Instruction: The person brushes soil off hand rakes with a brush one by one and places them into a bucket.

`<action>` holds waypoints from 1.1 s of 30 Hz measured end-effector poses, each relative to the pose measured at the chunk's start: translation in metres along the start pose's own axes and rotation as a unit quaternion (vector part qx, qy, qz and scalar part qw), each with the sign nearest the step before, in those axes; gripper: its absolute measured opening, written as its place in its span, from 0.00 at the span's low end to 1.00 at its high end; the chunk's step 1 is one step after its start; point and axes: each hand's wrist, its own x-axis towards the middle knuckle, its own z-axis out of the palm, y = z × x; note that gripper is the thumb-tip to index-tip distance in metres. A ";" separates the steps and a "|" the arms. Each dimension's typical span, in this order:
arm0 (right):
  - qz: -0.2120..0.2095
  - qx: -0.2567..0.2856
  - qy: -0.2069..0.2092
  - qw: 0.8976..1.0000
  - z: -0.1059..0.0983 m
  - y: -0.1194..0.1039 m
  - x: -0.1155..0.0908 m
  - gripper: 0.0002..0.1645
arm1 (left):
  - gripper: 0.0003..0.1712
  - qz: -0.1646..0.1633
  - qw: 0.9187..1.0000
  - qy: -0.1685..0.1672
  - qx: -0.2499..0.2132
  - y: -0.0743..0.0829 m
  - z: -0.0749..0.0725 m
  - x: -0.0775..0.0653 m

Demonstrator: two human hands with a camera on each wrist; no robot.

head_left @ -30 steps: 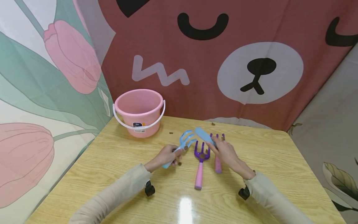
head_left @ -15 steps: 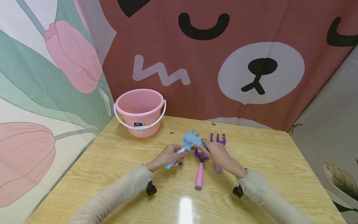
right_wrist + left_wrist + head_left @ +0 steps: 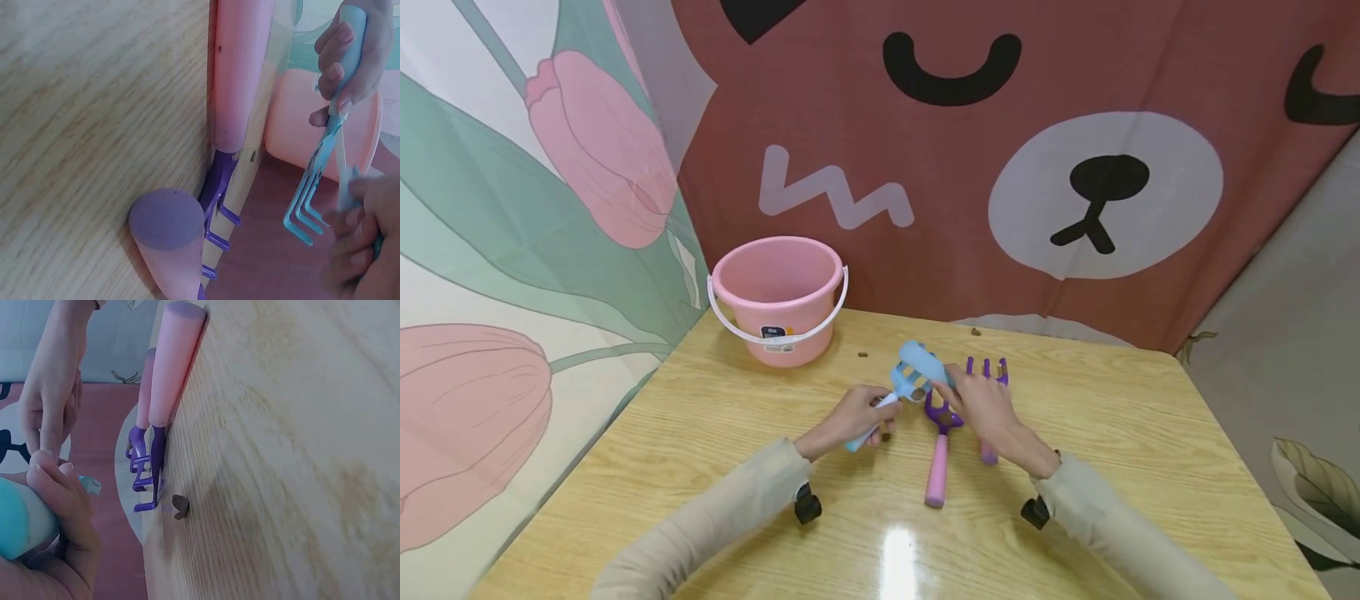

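Note:
My left hand (image 3: 855, 414) grips the handle of a light blue hand rake (image 3: 900, 383), its tines pointing away from me. In the right wrist view its bent tines (image 3: 309, 194) show clearly. My right hand (image 3: 988, 406) holds a light blue flat tool with a rounded end (image 3: 921, 360), which overlaps the rake's tines in the head view; its exact kind I cannot tell. A brown bit (image 3: 917, 395) shows at the base of the tines. Just right of the rake lies a purple hand fork with a pink handle (image 3: 937, 471). A second such fork (image 3: 989, 452) is partly hidden by my right hand.
A pink bucket (image 3: 786, 333) with a white handle stands at the table's back left. Small brown bits lie about the wooden table (image 3: 760, 517), one close to the forks (image 3: 180, 506). A printed bear curtain (image 3: 955, 192) hangs right behind the table.
My right hand has moved left with the flat tool, from beside the rake to over its tines. The left hand has kept its grip on the rake.

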 end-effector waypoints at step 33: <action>0.003 0.053 -0.037 0.998 -0.001 0.002 -0.003 0.13 | 0.15 0.029 0.999 -0.005 0.042 0.000 0.009 0.000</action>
